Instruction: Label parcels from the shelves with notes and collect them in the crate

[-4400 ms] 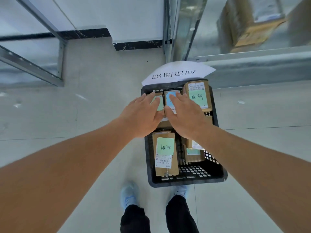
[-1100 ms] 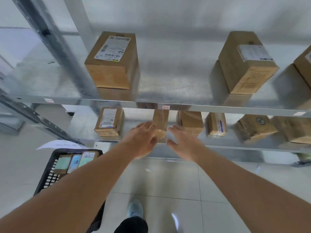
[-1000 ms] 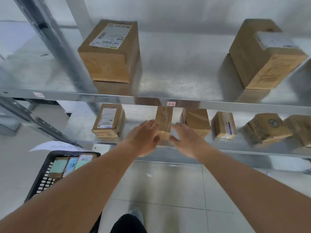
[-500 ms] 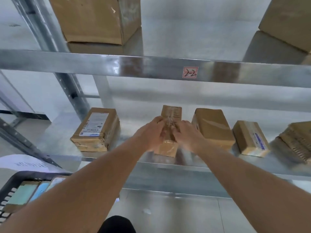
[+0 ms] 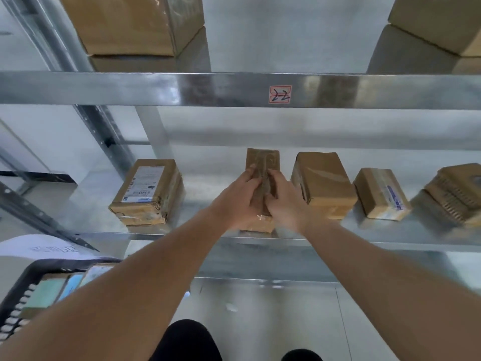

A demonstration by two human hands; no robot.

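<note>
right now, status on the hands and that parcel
Left hand and right hand both grip narrow parcel, still on lower shelf. Box close beside it. Crate lower left.

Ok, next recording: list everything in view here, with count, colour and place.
Narrow brown cardboard parcel: one, lower shelf, gripped by both hands.
Other brown cardboard parcels: four on the lower shelf, two on the upper.
Grey metal shelving: two levels, red-bordered tag on the beam.
Black plastic crate: one, bottom left, holding noted parcels.
White paper sheet: one, behind the crate.
Left hand: on the parcel.
Right hand: on the parcel.
</note>
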